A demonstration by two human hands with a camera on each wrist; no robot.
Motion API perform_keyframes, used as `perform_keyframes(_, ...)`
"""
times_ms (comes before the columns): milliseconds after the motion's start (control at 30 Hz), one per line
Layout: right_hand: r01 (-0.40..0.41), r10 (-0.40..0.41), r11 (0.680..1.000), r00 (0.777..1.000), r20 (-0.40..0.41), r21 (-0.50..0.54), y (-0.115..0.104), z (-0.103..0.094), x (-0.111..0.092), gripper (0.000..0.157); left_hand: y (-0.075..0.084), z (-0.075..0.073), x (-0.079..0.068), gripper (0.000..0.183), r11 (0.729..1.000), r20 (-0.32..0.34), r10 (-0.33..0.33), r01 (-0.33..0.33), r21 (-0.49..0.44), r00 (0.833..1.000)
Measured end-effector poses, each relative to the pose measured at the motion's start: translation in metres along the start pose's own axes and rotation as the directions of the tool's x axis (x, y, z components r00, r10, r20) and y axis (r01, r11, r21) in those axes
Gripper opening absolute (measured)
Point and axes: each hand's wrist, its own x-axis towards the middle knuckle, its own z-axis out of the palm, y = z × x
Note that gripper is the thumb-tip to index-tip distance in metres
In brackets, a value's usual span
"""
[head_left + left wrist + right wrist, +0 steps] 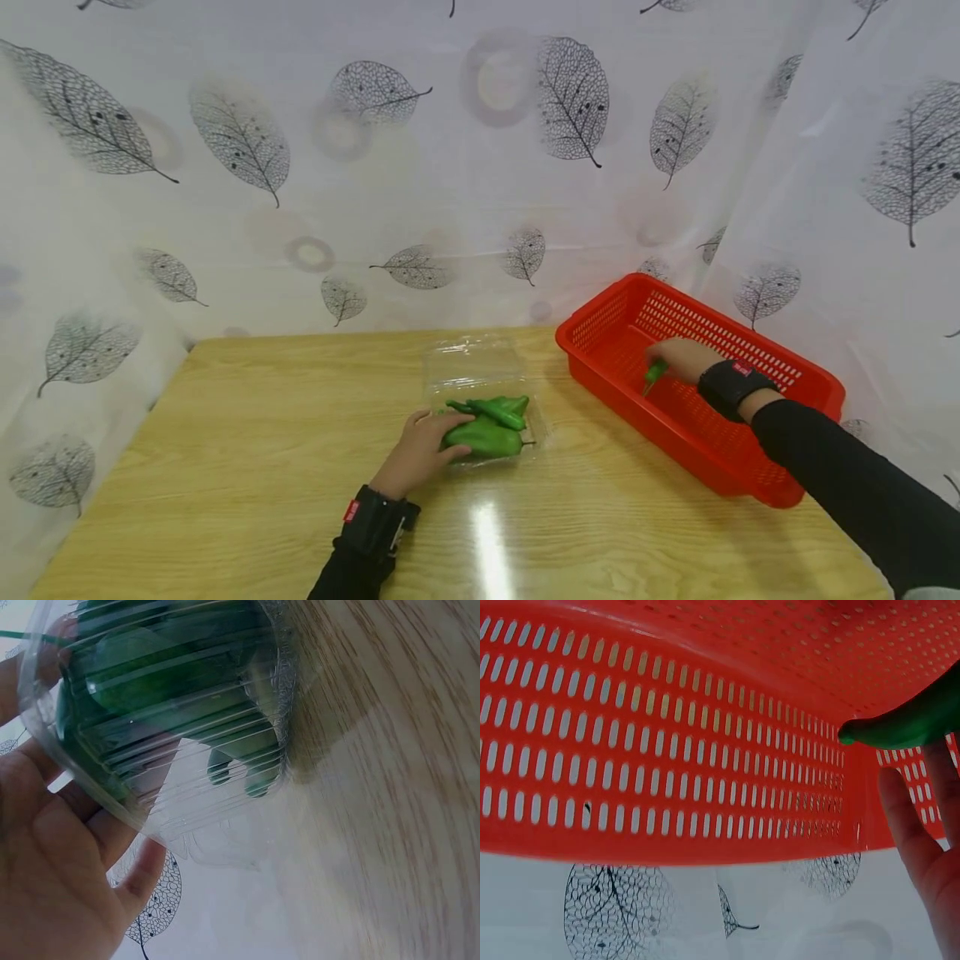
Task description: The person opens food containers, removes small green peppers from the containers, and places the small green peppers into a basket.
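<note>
A clear plastic box (474,354) lies with its lid folded back on the table, and green peppers of different sizes fill it. At its left side my left hand (423,446) grips a large green pepper (487,437), thumb on the near side and fingers over the top. Through the ridged plastic, the left wrist view shows those fingers reaching inside the wall. A slim green chili (498,413) lies on top of the peppers. Inside the red basket (600,404), my right hand (678,358) pinches another green chili (907,724), held tilted near the basket's wall.
The basket has slotted sides and stands at the right of the wooden table (262,467). A white curtain (465,183) printed with leaves hangs behind the table's back edge.
</note>
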Motion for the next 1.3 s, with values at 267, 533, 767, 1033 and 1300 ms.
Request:
perform_keyframes(267,-0.032,0.030,0.999,0.997,0.067,0.038,0.008,0.023,0.017,0.024,-0.001,0.001,0.000,0.045,1.000,0.002,-0.002,0.002,0.001,1.000)
perform_keyframes(533,-0.020,0.015,0.998,0.996,0.083,0.065,0.010,0.032,0.023,0.022,0.001,-0.001,-0.001,0.046,1.000,0.005,0.004,-0.004,0.003,1.000)
perform_keyframes(767,0.018,-0.023,0.998,0.996,0.090,0.063,0.010,0.036,0.025,0.021,0.000,-0.001,-0.001,0.046,1.000,0.003,-0.002,0.002,0.004,1.000)
perform_keyframes(1033,-0.019,0.008,0.994,0.995,0.099,0.109,0.013,0.039,0.019,0.032,0.000,-0.001,-0.002,0.046,1.000,0.008,-0.013,0.013,-0.010,1.000)
perform_keyframes(1300,-0.040,0.024,0.989,0.994,0.108,0.141,0.017,0.041,0.018,0.032,0.001,-0.002,-0.001,0.045,1.000,0.001,-0.010,0.010,-0.012,1.000)
